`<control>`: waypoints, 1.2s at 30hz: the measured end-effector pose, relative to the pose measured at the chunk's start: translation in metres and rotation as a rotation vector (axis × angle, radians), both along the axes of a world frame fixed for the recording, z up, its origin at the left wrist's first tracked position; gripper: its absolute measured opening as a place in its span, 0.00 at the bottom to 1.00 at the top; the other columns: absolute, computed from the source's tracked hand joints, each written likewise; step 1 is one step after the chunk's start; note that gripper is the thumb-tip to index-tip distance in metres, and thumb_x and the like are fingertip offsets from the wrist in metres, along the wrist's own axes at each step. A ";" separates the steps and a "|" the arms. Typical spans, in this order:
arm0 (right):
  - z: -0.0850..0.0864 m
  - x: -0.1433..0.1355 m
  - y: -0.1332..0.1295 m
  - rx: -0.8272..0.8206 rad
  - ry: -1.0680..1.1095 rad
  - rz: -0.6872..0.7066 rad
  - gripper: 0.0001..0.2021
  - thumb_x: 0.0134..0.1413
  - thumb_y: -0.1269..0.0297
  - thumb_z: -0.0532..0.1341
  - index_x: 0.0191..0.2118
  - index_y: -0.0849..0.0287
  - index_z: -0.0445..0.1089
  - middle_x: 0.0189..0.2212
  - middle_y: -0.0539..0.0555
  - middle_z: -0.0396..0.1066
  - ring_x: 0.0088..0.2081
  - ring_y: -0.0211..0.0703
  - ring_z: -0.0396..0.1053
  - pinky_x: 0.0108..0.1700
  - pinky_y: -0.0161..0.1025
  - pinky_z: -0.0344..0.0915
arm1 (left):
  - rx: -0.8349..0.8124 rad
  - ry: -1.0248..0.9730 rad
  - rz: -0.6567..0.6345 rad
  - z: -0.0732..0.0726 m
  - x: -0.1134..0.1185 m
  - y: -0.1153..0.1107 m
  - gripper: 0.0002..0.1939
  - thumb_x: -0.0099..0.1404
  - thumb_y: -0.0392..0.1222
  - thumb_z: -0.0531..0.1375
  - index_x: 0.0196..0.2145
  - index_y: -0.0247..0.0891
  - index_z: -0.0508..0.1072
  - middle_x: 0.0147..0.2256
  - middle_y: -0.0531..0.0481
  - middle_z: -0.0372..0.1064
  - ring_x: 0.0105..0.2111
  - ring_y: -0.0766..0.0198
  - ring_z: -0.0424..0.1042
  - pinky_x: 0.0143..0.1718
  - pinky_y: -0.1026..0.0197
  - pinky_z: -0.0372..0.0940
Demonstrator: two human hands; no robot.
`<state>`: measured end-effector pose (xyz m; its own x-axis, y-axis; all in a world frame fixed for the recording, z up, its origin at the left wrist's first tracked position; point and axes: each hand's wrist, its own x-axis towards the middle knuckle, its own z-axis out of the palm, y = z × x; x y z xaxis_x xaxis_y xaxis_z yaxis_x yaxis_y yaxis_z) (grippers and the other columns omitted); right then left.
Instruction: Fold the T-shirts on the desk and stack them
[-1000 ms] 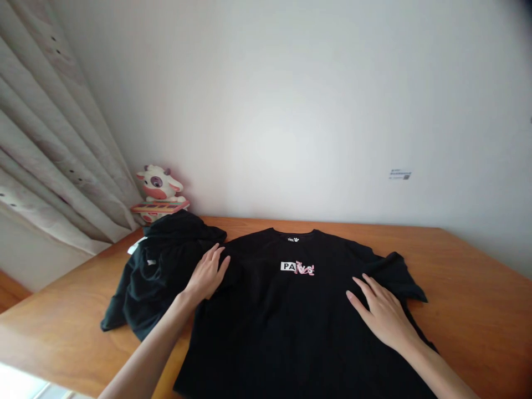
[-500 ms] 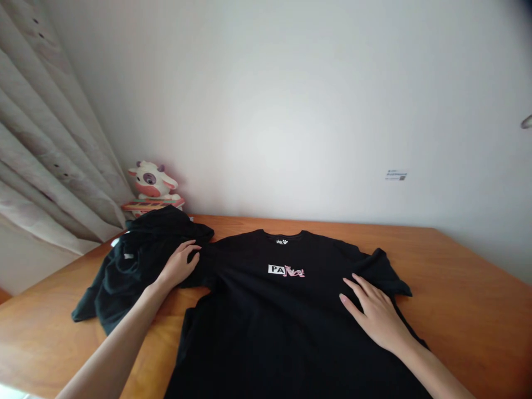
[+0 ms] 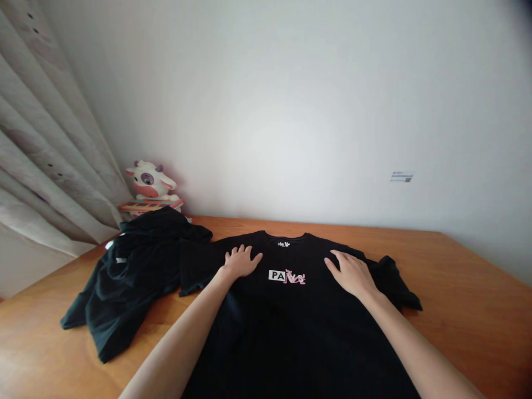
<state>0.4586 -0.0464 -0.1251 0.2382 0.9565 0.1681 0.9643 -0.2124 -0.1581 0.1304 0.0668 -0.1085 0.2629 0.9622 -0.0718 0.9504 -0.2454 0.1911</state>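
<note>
A black T-shirt [image 3: 291, 332] lies spread out, front side up, its neckline toward the wall. Across its chest runs a white and pink print reading "PA" beside a pink figure. My left hand [image 3: 241, 262] rests open on the shirt's left shoulder area, fingers spread. On the opposite side of the print, my right hand [image 3: 349, 272] lies open on the cloth with its thumb apart. The right-hand sleeve is partly rumpled. The shirt's lower hem is out of view.
A crumpled dark garment [image 3: 124, 282] lies left of the shirt, touching its sleeve. Behind it stands a toy cow with a keyboard [image 3: 149, 185]. The wooden table [image 3: 469, 299] meets a white wall [image 3: 282, 111]; a curtain [image 3: 50, 144] hangs at left.
My left hand has moved right, from the left sleeve onto the shirt's chest. My right hand has shifted up and slightly left. The left sleeve lies flatter.
</note>
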 end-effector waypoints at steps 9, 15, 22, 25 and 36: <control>-0.027 0.024 0.029 -0.138 0.087 -0.224 0.40 0.64 0.34 0.38 0.71 0.52 0.55 0.73 0.59 0.46 0.72 0.67 0.41 0.68 0.72 0.38 | 0.180 -0.103 -0.052 -0.033 0.027 0.028 0.29 0.74 0.56 0.46 0.64 0.40 0.66 0.70 0.40 0.54 0.70 0.43 0.49 0.69 0.35 0.42; -0.031 0.031 0.027 -0.013 0.000 -0.257 0.37 0.66 0.40 0.41 0.68 0.60 0.60 0.71 0.63 0.52 0.71 0.61 0.47 0.69 0.66 0.41 | 0.361 -0.184 -0.096 -0.031 0.021 0.015 0.15 0.71 0.43 0.54 0.50 0.41 0.76 0.58 0.44 0.71 0.60 0.51 0.66 0.64 0.48 0.57; -0.033 0.029 0.007 -0.022 -0.010 -0.432 0.38 0.65 0.41 0.39 0.67 0.62 0.62 0.67 0.67 0.58 0.68 0.66 0.53 0.65 0.72 0.45 | 0.343 -0.199 -0.143 -0.035 0.012 -0.004 0.17 0.72 0.44 0.54 0.54 0.38 0.74 0.60 0.42 0.70 0.61 0.52 0.66 0.66 0.47 0.55; -0.032 0.032 0.000 -0.101 0.028 -0.387 0.42 0.62 0.35 0.38 0.71 0.58 0.55 0.72 0.64 0.50 0.71 0.66 0.44 0.65 0.73 0.42 | 0.277 -0.185 -0.192 -0.034 0.002 -0.004 0.18 0.73 0.45 0.53 0.55 0.41 0.74 0.61 0.46 0.69 0.63 0.56 0.66 0.67 0.51 0.54; -0.023 0.034 -0.027 -0.177 0.031 -0.443 0.43 0.62 0.33 0.37 0.71 0.54 0.55 0.72 0.65 0.49 0.71 0.71 0.45 0.63 0.75 0.44 | 0.116 -0.047 0.096 -0.021 -0.053 0.005 0.31 0.73 0.58 0.48 0.61 0.34 0.69 0.66 0.35 0.61 0.67 0.45 0.58 0.66 0.44 0.54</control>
<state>0.4926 -0.0737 -0.1484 0.6316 0.7753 -0.0020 0.7705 -0.6279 -0.1097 0.0771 0.0715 -0.1292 0.1699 0.9841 0.0519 0.9611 -0.1771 0.2119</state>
